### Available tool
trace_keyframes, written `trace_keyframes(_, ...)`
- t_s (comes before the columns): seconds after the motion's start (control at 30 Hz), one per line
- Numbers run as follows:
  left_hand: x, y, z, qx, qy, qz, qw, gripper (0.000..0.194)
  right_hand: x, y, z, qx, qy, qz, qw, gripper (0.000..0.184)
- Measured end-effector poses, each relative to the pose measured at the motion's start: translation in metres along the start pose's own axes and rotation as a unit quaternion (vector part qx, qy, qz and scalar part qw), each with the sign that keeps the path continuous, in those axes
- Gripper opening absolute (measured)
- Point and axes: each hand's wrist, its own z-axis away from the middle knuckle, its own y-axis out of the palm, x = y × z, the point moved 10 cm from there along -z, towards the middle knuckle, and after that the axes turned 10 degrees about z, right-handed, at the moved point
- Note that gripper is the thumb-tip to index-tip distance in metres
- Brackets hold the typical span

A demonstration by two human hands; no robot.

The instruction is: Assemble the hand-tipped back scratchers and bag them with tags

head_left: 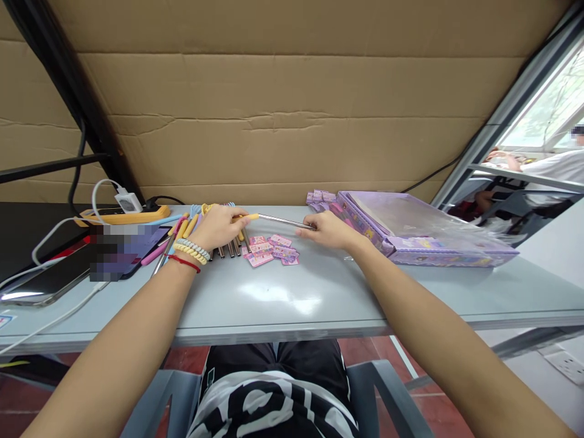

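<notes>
My left hand (221,226) is closed round the yellow end of a thin metal stick (278,220), which lies level above the grey table (283,298). My right hand (329,230) pinches the stick's other end. Under and between the hands lie several small pink cards (269,249). A row of several more metal sticks (228,248) with coloured ends lies just under my left hand. Coil hair bands and a red string sit on my left wrist.
A lilac flat box (410,234) with a clear wrap lies at the right, small lilac packs (322,196) behind it. At the left are a phone (45,283), white cables, a charger (128,201) and a yellow power strip. A cardboard wall stands behind. Another person sits far right.
</notes>
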Motion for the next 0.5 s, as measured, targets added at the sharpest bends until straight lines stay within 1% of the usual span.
trace_keyframes(0.1, -0.008, -0.003, 0.002, -0.007, 0.023, 0.032, 0.999, 0.042, -0.004, 0.005, -0.001, 0.025, 0.005, 0.051, 0.998, 0.042)
trace_keyframes(0.23, -0.018, 0.004, 0.004, 0.017, 0.059, 0.033, 0.998, 0.041, -0.011, 0.010, 0.000, 0.065, 0.045, 0.116, 0.990, 0.039)
trace_keyframes(0.33, -0.022, 0.010, 0.004, 0.035, 0.068, 0.026, 0.997, 0.042, -0.012, 0.008, 0.003, 0.075, 0.060, 0.133, 0.986, 0.039)
trace_keyframes(0.5, -0.024, 0.014, 0.005, 0.056, 0.076, 0.018, 0.995, 0.046, -0.009, 0.006, 0.005, 0.084, 0.053, 0.142, 0.985, 0.038)
